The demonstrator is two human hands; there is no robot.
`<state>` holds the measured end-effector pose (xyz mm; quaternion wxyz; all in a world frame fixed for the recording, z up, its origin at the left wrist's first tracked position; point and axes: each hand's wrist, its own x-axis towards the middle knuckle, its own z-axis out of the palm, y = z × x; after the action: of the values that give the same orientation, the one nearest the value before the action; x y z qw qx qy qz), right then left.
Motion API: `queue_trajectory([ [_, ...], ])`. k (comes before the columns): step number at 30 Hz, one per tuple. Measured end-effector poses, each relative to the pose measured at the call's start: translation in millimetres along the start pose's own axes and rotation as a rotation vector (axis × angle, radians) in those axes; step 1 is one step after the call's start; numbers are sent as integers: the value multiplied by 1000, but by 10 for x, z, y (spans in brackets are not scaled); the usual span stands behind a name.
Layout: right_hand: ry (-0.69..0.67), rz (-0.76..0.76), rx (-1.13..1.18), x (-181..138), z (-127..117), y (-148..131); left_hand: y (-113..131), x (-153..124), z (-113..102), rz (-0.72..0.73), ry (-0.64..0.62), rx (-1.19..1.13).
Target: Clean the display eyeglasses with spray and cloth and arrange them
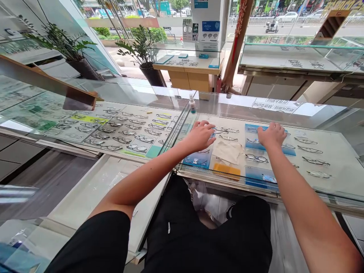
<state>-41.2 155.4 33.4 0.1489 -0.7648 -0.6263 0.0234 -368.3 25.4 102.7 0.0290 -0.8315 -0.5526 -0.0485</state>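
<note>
Here, both hands rest flat, grip released: left hand (201,135) and right hand (271,135) on the glass tabletop (335,178), a cloth (228,151) between them.

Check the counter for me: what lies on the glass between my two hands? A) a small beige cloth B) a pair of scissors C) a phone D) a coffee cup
A: a small beige cloth lies on the glass counter between the left hand and the right hand, with glasses in the case beneath.

Both hands, left hand (200,135) and right hand (271,135), lay flat on the glass desk (335,178) above rows of glasses (256,158), a cloth (227,151) between them.
</note>
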Motion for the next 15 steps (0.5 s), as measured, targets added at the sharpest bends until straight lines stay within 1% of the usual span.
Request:
queue_trajectory([
  [4,-7,-4,-1,5,-2,-5,-7,106,66,8,-14,-11],
  [8,-20,-9,9,9,0,2,-12,58,-15,14,-25,-12],
  [11,-19,-7,-3,14,8,12,-31,-138,-179,22,-14,-29],
  [13,-17,-4,-13,13,7,13,-49,-361,-333,33,-20,-51],
  [15,-17,0,-17,3,-3,10,-63,-649,-522,39,-44,-75],
])
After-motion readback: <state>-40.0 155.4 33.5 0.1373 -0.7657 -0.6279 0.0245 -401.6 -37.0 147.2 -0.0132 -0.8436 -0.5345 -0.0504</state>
